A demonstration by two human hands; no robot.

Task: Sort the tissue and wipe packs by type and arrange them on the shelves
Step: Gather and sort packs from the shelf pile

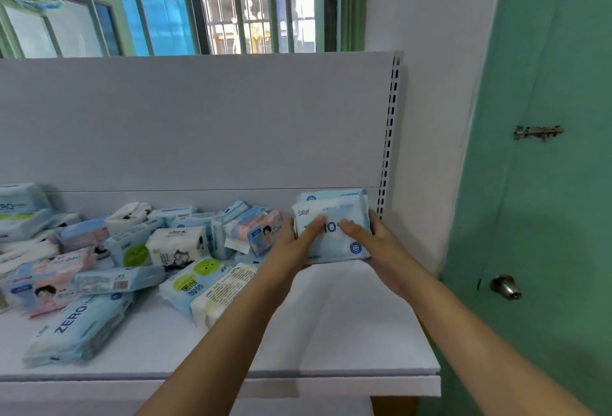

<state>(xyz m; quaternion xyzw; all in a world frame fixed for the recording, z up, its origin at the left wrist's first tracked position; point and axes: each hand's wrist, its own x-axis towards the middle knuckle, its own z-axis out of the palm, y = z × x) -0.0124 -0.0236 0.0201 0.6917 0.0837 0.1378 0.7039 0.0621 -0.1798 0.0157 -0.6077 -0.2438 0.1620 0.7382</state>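
A light blue wipe pack stands upright at the far right of the white shelf, in front of another pack of the same kind leaning on the back panel. My left hand grips the front pack's left side, thumb across its face. My right hand grips its right side, thumb on the front too. A jumbled heap of mixed packs covers the shelf's left half: a ZERO pack, a green-dot pack, a pink-and-blue pack.
A white back panel with a slotted upright closes the shelf behind. A green door with a metal knob stands just to the right. A barred window is above the panel.
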